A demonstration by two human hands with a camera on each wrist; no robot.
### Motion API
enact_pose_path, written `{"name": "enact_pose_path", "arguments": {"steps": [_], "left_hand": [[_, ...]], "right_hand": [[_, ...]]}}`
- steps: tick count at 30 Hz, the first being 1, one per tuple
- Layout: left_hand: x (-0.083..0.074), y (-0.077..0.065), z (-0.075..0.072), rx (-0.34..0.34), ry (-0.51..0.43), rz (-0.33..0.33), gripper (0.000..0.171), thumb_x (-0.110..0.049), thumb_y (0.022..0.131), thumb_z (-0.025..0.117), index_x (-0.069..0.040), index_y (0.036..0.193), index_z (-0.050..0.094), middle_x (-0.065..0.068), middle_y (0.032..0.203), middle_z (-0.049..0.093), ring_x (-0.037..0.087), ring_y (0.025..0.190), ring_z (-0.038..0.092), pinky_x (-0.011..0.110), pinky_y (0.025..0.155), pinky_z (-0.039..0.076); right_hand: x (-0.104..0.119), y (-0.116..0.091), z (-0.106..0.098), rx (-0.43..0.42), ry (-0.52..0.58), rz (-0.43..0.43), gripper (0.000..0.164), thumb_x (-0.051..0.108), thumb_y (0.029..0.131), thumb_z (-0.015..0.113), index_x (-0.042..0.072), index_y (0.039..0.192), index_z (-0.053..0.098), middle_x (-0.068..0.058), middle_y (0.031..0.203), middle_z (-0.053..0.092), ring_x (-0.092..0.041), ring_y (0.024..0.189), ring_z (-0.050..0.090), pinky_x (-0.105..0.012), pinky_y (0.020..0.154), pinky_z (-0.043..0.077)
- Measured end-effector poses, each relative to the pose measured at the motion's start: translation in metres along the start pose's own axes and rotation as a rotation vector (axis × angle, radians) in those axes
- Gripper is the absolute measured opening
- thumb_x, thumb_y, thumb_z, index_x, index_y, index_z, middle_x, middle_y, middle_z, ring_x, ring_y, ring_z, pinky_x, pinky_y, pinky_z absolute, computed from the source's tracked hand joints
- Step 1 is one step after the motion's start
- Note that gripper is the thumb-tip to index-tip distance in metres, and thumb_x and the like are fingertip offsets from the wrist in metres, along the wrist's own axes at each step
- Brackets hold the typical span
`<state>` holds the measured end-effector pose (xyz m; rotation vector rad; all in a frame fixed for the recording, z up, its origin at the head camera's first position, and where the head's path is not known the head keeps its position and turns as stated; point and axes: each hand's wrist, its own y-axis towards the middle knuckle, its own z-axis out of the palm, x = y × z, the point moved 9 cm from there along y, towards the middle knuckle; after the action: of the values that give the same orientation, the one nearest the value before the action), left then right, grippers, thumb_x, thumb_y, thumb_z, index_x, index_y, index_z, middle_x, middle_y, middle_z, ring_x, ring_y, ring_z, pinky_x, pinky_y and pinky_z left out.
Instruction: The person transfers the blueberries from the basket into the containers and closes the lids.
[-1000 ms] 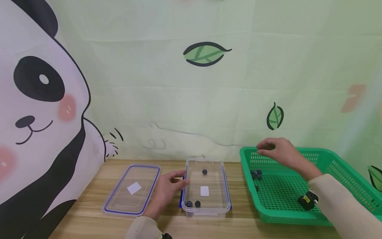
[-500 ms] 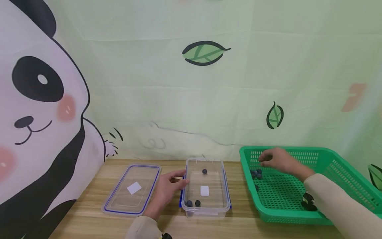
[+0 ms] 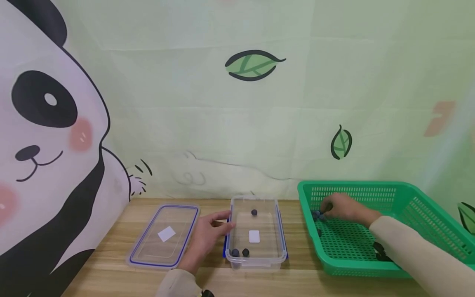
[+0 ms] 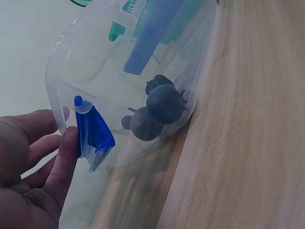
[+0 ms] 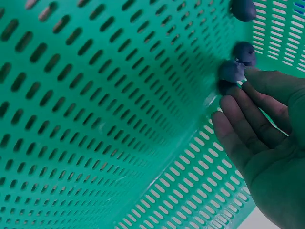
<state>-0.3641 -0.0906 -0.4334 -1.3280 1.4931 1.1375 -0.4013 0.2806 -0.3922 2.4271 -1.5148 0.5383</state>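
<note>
My left hand (image 3: 208, 236) rests at the left rim of a clear plastic box (image 3: 272, 247), thumb and fingers touching it near a blue latch (image 4: 95, 133). Inside the box lie a few blueberries: one blueberry (image 3: 254, 212) at the far end, others near the front, such as this dark blueberry (image 3: 245, 252). My right hand (image 3: 343, 207) reaches down into a green basket (image 3: 371, 269). Its fingertips are right at a cluster of blueberries (image 5: 232, 70) by the basket wall, thumb and fingers slightly apart there. Another blueberry (image 5: 244, 9) sits apart from that cluster.
A clear lid (image 3: 150, 249) with a blue seal and a white label lies on the wooden table (image 3: 297, 284) left of the box. Behind everything hangs a light green cloth (image 3: 178, 123) printed with a panda and leaves.
My right hand has come down from above the basket's back left part to the blueberries inside. The left hand and the box have stayed in place.
</note>
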Motion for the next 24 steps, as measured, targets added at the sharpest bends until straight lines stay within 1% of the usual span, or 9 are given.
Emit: {"name": "enact_pose_path", "arguments": {"steps": [3, 7, 12, 16, 20, 24], "left_hand": [[0.001, 0.000, 0.000, 0.001, -0.004, -0.001, 0.042, -0.012, 0.092, 0.085, -0.001, 0.131, 0.073, 0.015, 0.123, 0.075, 0.020, 0.091, 0.073, 0.033, 0.080, 0.061], [0.001, 0.000, -0.001, -0.002, -0.003, 0.001, 0.040, -0.010, 0.093, 0.084, -0.002, 0.131, 0.074, 0.014, 0.122, 0.075, 0.020, 0.092, 0.073, 0.033, 0.080, 0.061], [0.000, 0.001, -0.001, -0.008, 0.006, 0.003, 0.039, -0.010, 0.092, 0.084, -0.003, 0.130, 0.075, 0.014, 0.122, 0.075, 0.020, 0.093, 0.073, 0.033, 0.080, 0.060], [0.000, 0.001, -0.001, -0.003, 0.000, 0.003, 0.041, -0.010, 0.092, 0.084, -0.001, 0.130, 0.074, 0.014, 0.122, 0.075, 0.020, 0.093, 0.073, 0.033, 0.080, 0.060], [0.000, 0.001, 0.000, 0.001, -0.007, 0.009, 0.041, -0.010, 0.092, 0.084, 0.000, 0.131, 0.074, 0.015, 0.122, 0.075, 0.020, 0.093, 0.073, 0.032, 0.079, 0.061], [0.000, 0.001, 0.000, -0.002, -0.013, 0.015, 0.041, -0.009, 0.092, 0.084, 0.000, 0.130, 0.073, 0.016, 0.123, 0.075, 0.021, 0.093, 0.073, 0.031, 0.079, 0.061]], "right_hand": [[0.001, 0.002, 0.004, 0.019, -0.021, -0.014, 0.006, 0.001, 0.090, 0.079, 0.000, 0.096, 0.077, -0.002, 0.091, 0.074, -0.020, 0.085, 0.069, -0.041, 0.074, 0.060], [-0.001, 0.004, 0.008, 0.032, -0.039, -0.009, 0.006, 0.004, 0.090, 0.081, 0.003, 0.094, 0.077, 0.000, 0.089, 0.073, -0.017, 0.083, 0.068, -0.040, 0.074, 0.060], [-0.002, 0.005, 0.010, 0.029, -0.046, -0.008, 0.010, 0.007, 0.088, 0.084, 0.005, 0.091, 0.075, 0.002, 0.087, 0.070, -0.014, 0.080, 0.064, -0.038, 0.071, 0.058], [-0.001, 0.006, 0.010, 0.021, -0.062, -0.014, 0.012, 0.007, 0.087, 0.086, 0.006, 0.089, 0.074, 0.002, 0.085, 0.068, -0.013, 0.078, 0.061, -0.037, 0.069, 0.056], [-0.001, 0.005, 0.008, 0.024, -0.061, -0.001, 0.010, 0.006, 0.088, 0.083, 0.006, 0.090, 0.074, 0.002, 0.086, 0.068, -0.014, 0.079, 0.061, -0.037, 0.070, 0.056], [0.004, 0.005, 0.000, 0.004, -0.043, -0.006, 0.004, 0.005, 0.091, 0.079, 0.005, 0.093, 0.075, 0.002, 0.088, 0.070, -0.015, 0.082, 0.063, -0.039, 0.072, 0.057]]}}
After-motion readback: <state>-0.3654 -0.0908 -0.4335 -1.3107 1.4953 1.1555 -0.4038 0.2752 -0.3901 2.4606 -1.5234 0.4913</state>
